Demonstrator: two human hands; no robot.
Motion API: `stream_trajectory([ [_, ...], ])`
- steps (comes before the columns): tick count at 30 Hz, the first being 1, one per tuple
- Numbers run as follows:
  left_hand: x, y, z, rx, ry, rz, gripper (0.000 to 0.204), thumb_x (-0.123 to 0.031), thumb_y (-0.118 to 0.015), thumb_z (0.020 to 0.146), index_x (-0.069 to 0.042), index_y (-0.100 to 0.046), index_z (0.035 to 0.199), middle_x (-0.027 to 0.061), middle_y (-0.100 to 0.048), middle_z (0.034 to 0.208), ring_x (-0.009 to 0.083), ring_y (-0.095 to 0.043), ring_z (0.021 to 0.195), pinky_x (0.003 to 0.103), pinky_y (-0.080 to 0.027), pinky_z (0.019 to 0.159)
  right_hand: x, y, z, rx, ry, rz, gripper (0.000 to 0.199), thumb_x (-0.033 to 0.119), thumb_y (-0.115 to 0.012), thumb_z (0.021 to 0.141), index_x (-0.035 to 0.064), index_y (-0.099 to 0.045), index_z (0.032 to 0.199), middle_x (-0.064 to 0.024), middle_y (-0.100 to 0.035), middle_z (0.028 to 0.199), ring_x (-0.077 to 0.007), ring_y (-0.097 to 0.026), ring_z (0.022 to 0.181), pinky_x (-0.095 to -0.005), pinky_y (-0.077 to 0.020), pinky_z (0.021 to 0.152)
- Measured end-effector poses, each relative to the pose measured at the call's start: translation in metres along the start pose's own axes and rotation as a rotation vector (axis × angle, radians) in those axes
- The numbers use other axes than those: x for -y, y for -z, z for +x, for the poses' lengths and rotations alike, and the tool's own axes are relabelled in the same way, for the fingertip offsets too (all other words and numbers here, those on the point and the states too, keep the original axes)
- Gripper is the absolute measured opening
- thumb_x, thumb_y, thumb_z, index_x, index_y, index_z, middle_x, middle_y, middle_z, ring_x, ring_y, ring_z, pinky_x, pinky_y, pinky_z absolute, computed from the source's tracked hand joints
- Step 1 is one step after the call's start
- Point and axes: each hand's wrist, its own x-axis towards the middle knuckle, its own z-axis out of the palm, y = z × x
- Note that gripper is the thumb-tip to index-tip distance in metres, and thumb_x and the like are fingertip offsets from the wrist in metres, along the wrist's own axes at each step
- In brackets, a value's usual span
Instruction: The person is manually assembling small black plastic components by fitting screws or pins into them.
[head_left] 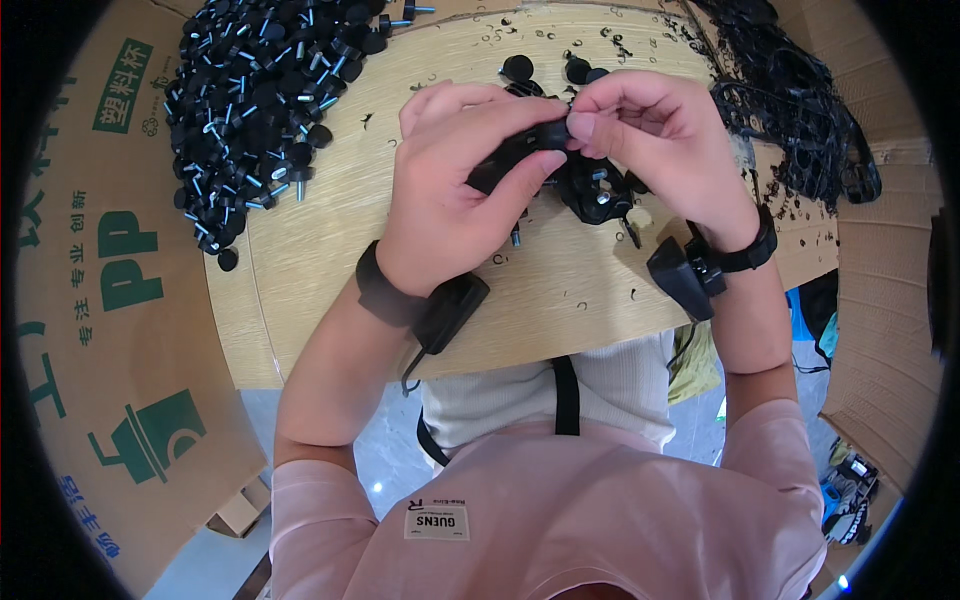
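My left hand is closed around a black round-headed piece, gripping it between thumb and fingertips. Thumb and forefinger of my right hand are pinched together at the right edge of that same piece; whether they grip it or a thin bit of trim on it is too small to make out. Beneath and just beyond both hands lies a small group of black-headed bolts with metal shanks, partly covered by my fingers. A round black head shows beyond my left fingertips.
A big heap of black-headed bolts covers the table's far left. Tangled black plastic scraps lie at the far right. Small black trimmings are scattered over the wooden table. Cardboard walls stand on both sides.
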Motion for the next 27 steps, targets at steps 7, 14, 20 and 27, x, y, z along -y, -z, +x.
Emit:
stream_trajectory([
  [7,-0.002,-0.001,0.001,-0.107,0.02,-0.116,0.028,0.001,-0.067,0.084,0.003,-0.06,0.111,0.0112,-0.069,0.1,0.014,-0.06,0.1,0.025,-0.047,0.085,-0.003,0.0,0.001,0.079,-0.215,0.444,0.017,0.017,-0.061,0.093,0.001,-0.063,0.098,-0.0031,-0.064,0.08,-0.0081,-0.059,0.065,-0.0207,-0.0492,0.061],
  [14,0.006,-0.012,-0.005,-0.3,0.271,-0.152,0.02,-0.013,-0.07,0.083,-0.003,-0.066,0.101,0.0062,-0.072,0.088,0.0187,-0.062,0.085,0.034,-0.036,0.091,-0.001,-0.025,-0.008,-0.224,0.15,-0.131,0.012,0.012,-0.065,0.09,0.0005,-0.063,0.093,0.0026,-0.058,0.069,-0.0029,-0.049,0.062,-0.02,-0.041,0.057],
  [20,0.003,-0.005,-0.003,-0.248,0.219,-0.156,0.019,-0.018,-0.057,0.093,-0.003,-0.068,0.091,0.0035,-0.071,0.081,0.0184,-0.059,0.078,0.033,-0.036,0.091,0.023,0.035,0.008,-0.825,0.278,-1.129,0.056,0.003,-0.064,0.076,0.0026,-0.048,0.13,-0.018,-0.052,0.128,-0.0312,-0.049,0.121,-0.036,-0.0359,0.105],
  [27,0.005,-0.007,-0.004,-0.222,0.2,-0.163,0.021,-0.019,-0.057,0.093,-0.004,-0.069,0.085,0.0029,-0.067,0.074,0.0185,-0.059,0.077,0.034,-0.035,0.089,0.003,-0.011,0.0,-0.04,0.274,-0.143,0.025,0.003,-0.068,0.082,0.0006,-0.066,0.106,-0.0055,-0.068,0.093,-0.0101,-0.062,0.082,-0.0237,-0.0499,0.073],
])
